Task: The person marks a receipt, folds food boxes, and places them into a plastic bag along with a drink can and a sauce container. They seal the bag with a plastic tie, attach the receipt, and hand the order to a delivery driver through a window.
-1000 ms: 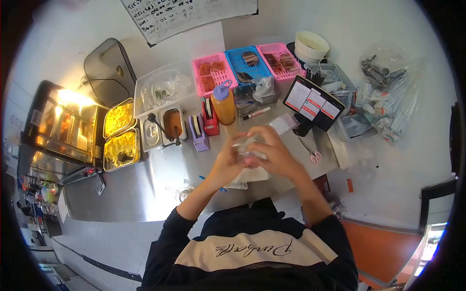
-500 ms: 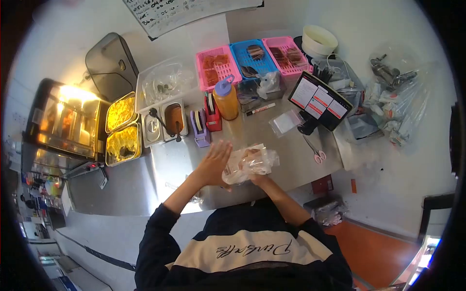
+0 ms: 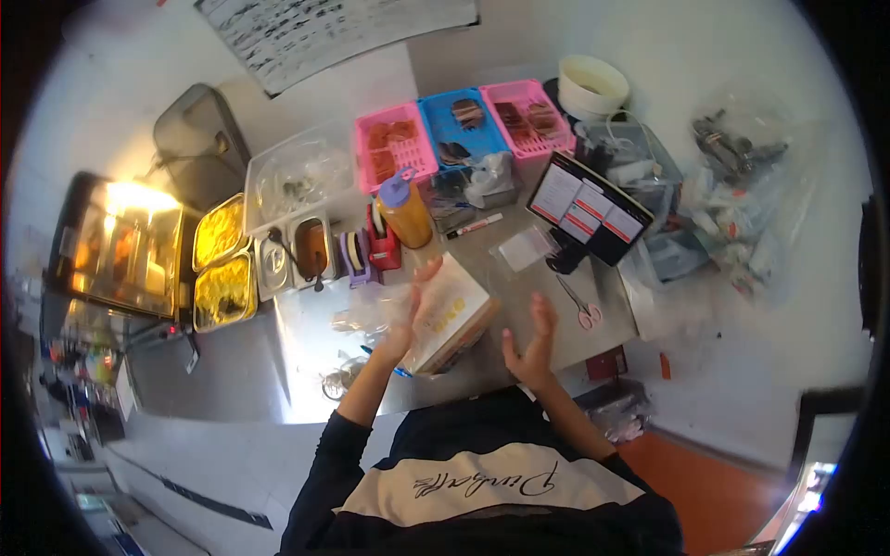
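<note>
A white box (image 3: pixel 452 308) with yellow marks on its top face sits at an angle near the counter's front edge. Along its left side, my left hand (image 3: pixel 406 320) is stretched out and seems to touch it; motion blurs the fingers. To the right of the box, my right hand (image 3: pixel 536 347) is apart from it, thumb and fingers spread, with nothing in them. Clear plastic wrapping (image 3: pixel 369 315) is just left of my left hand. A blue pen (image 3: pixel 401 372) lies partly hidden below that hand.
Behind the box stand a squeeze bottle (image 3: pixel 406 215), a red tape dispenser (image 3: pixel 383 243) and a purple one (image 3: pixel 354 257). To the right are a tablet (image 3: pixel 593 206) and scissors (image 3: pixel 582 308). Food trays (image 3: pixel 225 287) and a lit warmer (image 3: pixel 125 250) stand left.
The clear plastic that was between my hands is now at the left. The white box shows between them instead. My right hand has moved rightward and opened, and the view has shifted slightly.
</note>
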Motion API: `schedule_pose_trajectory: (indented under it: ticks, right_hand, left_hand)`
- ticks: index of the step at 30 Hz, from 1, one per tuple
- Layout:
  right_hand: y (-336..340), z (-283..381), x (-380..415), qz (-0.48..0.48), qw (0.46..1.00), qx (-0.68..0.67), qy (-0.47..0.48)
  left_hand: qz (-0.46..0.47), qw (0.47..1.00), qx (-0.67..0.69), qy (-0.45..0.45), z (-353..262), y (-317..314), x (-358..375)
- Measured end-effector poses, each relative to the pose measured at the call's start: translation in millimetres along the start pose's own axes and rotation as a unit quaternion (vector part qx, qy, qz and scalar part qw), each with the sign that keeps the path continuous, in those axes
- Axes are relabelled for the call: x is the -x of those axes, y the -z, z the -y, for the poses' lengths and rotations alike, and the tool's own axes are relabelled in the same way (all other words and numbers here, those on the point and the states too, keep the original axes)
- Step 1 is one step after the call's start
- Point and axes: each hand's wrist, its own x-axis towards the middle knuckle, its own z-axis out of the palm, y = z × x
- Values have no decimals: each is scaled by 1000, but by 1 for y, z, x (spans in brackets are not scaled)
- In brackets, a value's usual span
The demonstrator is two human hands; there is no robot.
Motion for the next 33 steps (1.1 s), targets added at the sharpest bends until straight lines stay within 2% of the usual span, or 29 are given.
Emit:
schedule_pose_trajectory:
  ticks: [1,3,4,5,7,9,10,11,13,14,15,16,17,18,19,20,21,23,25,26,29,32,33]
  right_hand:
    - [-2,-17,-1,9,999,0,37]
    - [-13,-42,-16,25,993,-6,115]
    - [-19,-43,-33,35,985,-12,168]
    - [-26,-38,-57,44,975,-19,219]
    - [-48,-15,-103,12,959,-123,257]
    - [-110,-1,-130,-67,919,-311,234]
    - [-117,15,-145,4,914,-358,191]
    - [-115,37,-156,96,896,-414,131]
    - [-104,83,-156,234,823,-518,9]
    - [-98,106,-144,290,775,-559,-56]
    - [-96,127,-128,338,719,-593,-131]
    - [-97,144,-112,381,660,-613,-208]
    - [-99,159,-85,415,567,-631,-330]
    - [-115,158,-70,465,506,-618,-381]
    - [-131,156,-54,510,445,-596,-431]
    - [-160,133,-36,580,427,-554,-417]
    - [-162,138,-31,571,515,-504,-393]
    - [-166,141,-15,567,660,-374,-322]
    - [-176,130,8,559,767,-231,-212]
    - [-179,131,24,541,799,-196,-176]
    - [-188,144,52,549,793,-199,-175]
    - [-192,154,61,533,809,-168,-182]
    - [-192,155,62,510,828,-149,-180]
  left_hand:
    - [-71,991,109,11,-33,-11,3]
    - [-145,966,200,-73,-83,-23,5]
    - [-209,937,267,-85,-109,-28,5]
    - [-257,940,150,-166,-133,-28,1]
    - [-260,899,285,-208,-173,-30,5]
    - [-429,871,229,-75,-213,-32,14]
    - [-483,844,229,-34,-227,-31,15]
    - [-498,854,148,-31,-228,-19,22]
    - [-511,859,-16,-11,-210,15,51]
    - [-485,841,-222,-87,-192,41,78]
    - [-431,784,-418,-157,-171,75,112]
    - [-364,736,-545,-168,-179,89,132]
    - [-300,667,-654,-195,-187,104,152]
    - [-242,638,-710,-175,-219,104,160]
    - [-222,642,-720,-144,-227,111,173]
    - [-200,644,-730,-113,-236,118,186]
    - [-220,678,-698,-72,-229,122,207]
    - [-277,699,-659,17,-216,128,239]
    - [-341,673,-647,110,-208,139,263]
    - [-404,677,-583,195,-197,150,279]
    - [-395,647,-586,286,-152,195,330]
    - [-431,697,-517,249,-84,238,369]
    - [-451,738,-421,275,-80,238,362]
